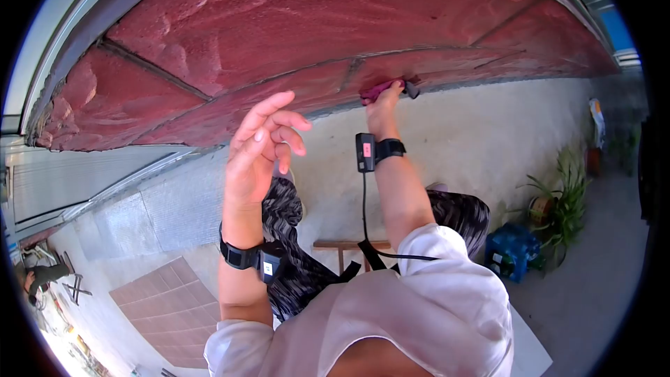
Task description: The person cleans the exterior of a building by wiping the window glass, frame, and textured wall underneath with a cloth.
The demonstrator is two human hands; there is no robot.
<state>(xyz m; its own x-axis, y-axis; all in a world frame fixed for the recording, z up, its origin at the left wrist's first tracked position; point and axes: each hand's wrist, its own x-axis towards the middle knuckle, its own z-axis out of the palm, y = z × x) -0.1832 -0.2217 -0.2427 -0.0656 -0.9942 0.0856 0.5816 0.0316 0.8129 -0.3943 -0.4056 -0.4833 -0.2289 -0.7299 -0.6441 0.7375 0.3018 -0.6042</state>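
My right hand (383, 108) reaches down to the foot of the red stone-textured wall (321, 7). Its fingers are closed on a dark pink cloth (377, 91), which lies against the wall's lower edge. A small dark grey object (412, 89) shows just beyond the fingers; I cannot make out what it is. My left hand (259, 143) is raised in front of the wall, holding nothing, its fingers apart and loosely bent. Each wrist wears a black strap with a small box; a cable (364, 206) runs from the right one.
Under me is a wooden stool (349, 245) on the concrete floor (335, 167). To the right stand blue plastic bottles (513, 250) and a potted plant (564, 199). A brown tiled mat (167, 311) lies at lower left. Another person (43, 279) appears at the far left edge.
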